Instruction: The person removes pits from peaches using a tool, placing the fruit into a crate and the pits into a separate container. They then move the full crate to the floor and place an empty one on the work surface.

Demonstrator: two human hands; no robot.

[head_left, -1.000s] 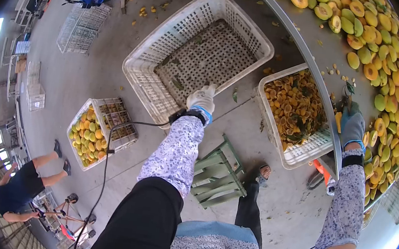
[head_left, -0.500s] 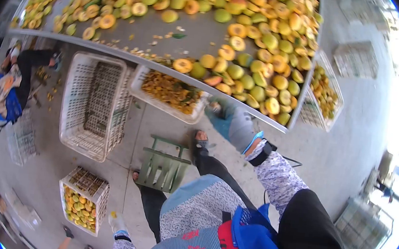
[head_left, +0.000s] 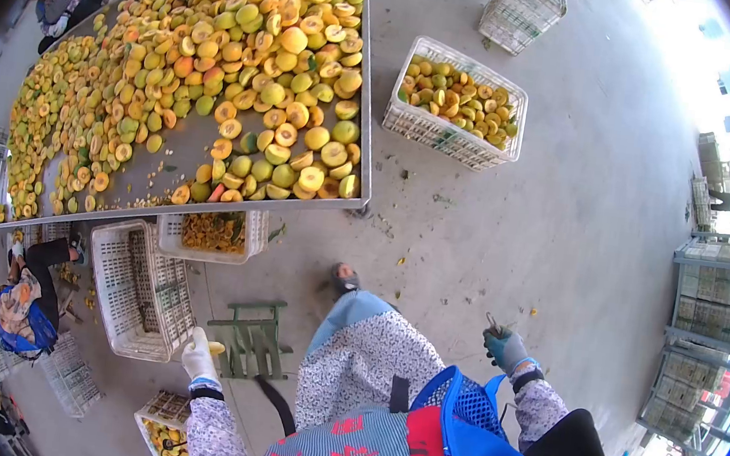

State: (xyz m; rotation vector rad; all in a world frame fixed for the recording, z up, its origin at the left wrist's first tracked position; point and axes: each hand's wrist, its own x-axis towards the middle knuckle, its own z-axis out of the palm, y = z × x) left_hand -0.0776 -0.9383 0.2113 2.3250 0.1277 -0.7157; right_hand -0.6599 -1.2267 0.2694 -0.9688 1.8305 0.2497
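Observation:
My left hand (head_left: pixel 200 359), in a white glove, is closed on a piece of yellow fruit (head_left: pixel 216 348) beside the tall white crate (head_left: pixel 109 289). Off to the right, my right hand (head_left: pixel 506 347) in a grey-teal glove is closed round a small thin metal tool (head_left: pixel 491 320); its exact kind is too small to make out. Ahead is a metal-rimmed table (head_left: pixel 205 207) heaped with halved and whole yellow-orange fruit (head_left: pixel 260 45) that look like peaches or apricots. Both hands are apart from the table.
A green stool (head_left: pixel 245 347) stands near my legs. Under the table edge sits a crate of fruit scraps (head_left: pixel 213 233). A fruit-filled crate (head_left: pixel 454 135) is right of the table, another (head_left: pixel 166 435) at lower left. Co-workers sit at left (head_left: pixel 27 307) and far left (head_left: pixel 67 0). Racks (head_left: pixel 717 295) stand right.
My view has swung, with the table now further left. My right hand has come back from the table edge to my right side. My left hand has risen beside the tall crate.

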